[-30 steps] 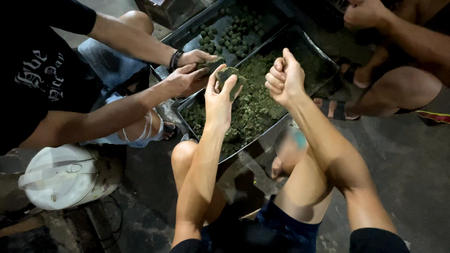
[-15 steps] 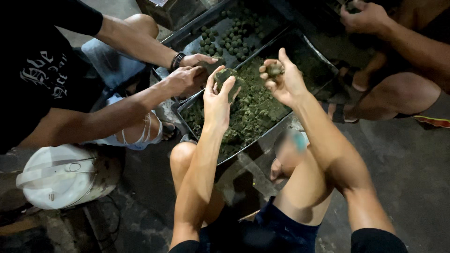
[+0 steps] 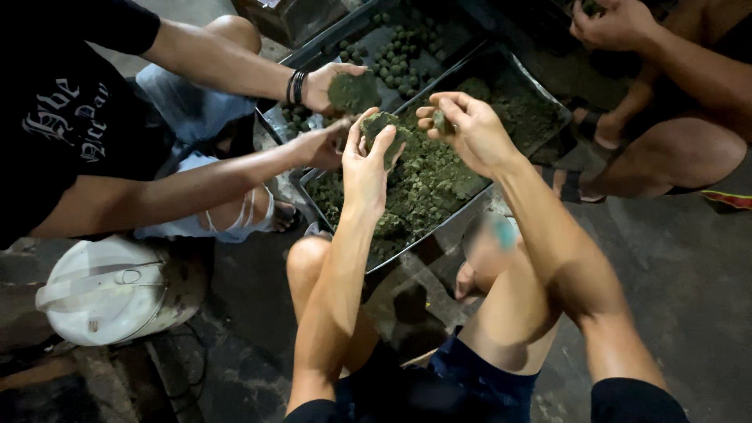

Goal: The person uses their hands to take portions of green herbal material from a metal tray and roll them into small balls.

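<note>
While the left hand is cupping a green lump in its open palm above the tray, the right hand is pinching a small pellet between thumb and fingertips, just right of that lump. Half a second ago the right hand was lying further over the tray with a rounder piece in its fingers; a second ago it was closed in a fist. It is now drawing in toward the left hand, which suggests a portion has been parted off and is being shaped. Left of the tray, a co-worker's hand is holding a flat green patty. Beyond the tray, a second tray is holding rows of balls. Open room is lying only near the tray's right rim; knees are crowding its near edge.
</note>
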